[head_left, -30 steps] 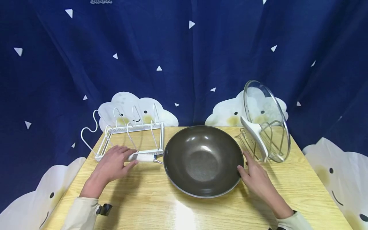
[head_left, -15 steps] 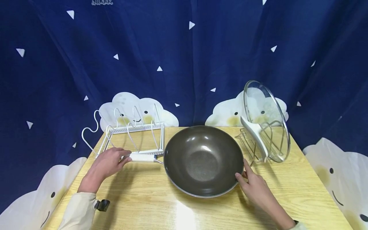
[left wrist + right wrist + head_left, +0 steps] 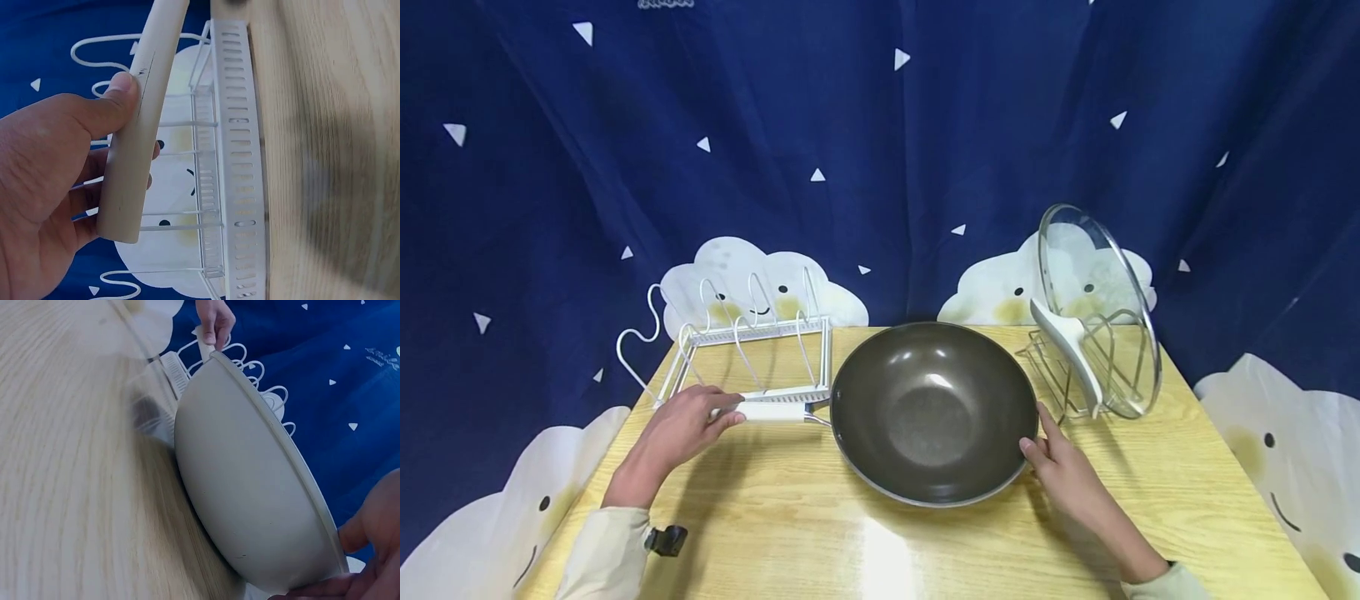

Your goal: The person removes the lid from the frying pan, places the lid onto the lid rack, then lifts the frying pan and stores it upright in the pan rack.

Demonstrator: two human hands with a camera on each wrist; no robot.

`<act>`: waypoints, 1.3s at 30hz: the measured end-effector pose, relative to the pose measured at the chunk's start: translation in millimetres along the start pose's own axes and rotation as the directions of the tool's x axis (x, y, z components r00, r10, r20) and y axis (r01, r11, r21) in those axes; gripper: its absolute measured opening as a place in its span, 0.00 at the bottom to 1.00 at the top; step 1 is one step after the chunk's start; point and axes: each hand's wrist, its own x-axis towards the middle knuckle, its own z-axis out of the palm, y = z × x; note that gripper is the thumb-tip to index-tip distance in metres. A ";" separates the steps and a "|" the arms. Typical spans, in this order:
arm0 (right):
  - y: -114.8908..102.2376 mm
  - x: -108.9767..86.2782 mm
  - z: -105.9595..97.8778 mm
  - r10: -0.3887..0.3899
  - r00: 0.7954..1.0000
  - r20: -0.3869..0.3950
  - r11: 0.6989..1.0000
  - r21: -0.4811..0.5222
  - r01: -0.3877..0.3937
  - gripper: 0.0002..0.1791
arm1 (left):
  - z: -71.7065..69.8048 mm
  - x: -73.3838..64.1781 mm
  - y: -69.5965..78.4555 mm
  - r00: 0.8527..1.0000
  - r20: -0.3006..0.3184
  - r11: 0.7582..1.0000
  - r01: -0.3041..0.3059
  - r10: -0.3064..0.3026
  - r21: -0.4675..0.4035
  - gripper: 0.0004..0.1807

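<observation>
A dark wok [image 3: 932, 425] sits mid-table in the head view, its white handle [image 3: 778, 412] pointing left. My left hand [image 3: 673, 429] holds that handle near its end. Seen from the left wrist, the thumb presses one side of the handle [image 3: 134, 144] and the fingers curl round behind it. On the opposite side, my right hand [image 3: 1067, 471] pinches the wok's rim, thumb on top and fingers underneath. The right wrist view shows the wok's pale underside [image 3: 244, 481] close over the wood, with the left hand [image 3: 215, 322] at the far end.
Directly behind the handle stands a white wire rack [image 3: 786, 393]. At the right, a glass lid [image 3: 1093, 275] with a white handle [image 3: 1070, 346] leans upright in a metal wire stand [image 3: 1037, 362]. A blue curtain [image 3: 880, 150] hangs behind the table [image 3: 805, 517].
My left hand has slid left along the handle and closed its fingers on the end. The right hand has shifted slightly toward the front along the rim.
</observation>
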 end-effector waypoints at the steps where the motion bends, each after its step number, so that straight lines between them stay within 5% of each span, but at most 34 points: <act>1: 0.5 2.2 -0.8 0.001 1.000 0.001 1.000 0.011 -0.001 0.42 | -0.6 -0.7 1.4 1.000 0.003 1.000 0.006 -0.006 0.001 0.13; 9: 3.1 14.0 -3.2 0.001 1.000 0.014 0.997 0.083 -0.002 0.40 | -5.8 -8.4 14.4 0.999 0.001 0.999 0.032 -0.032 0.004 0.12; 16: 6.5 29.2 -4.0 0.014 1.000 0.023 0.947 0.321 -0.021 0.38 | -6.7 -10.8 17.0 0.993 0.054 0.990 0.111 -0.107 -0.083 0.11; 29: 9.0 60.6 -4.8 0.038 0.996 -0.085 0.959 0.282 -0.013 0.32 | -9.3 -12.5 28.1 0.975 0.125 0.967 0.202 -0.184 -0.157 0.12; 39: 5.3 86.1 -5.0 0.066 0.981 -0.181 0.985 0.172 -0.035 0.29 | -15.8 -14.5 41.8 0.944 0.193 0.936 0.303 -0.269 -0.179 0.11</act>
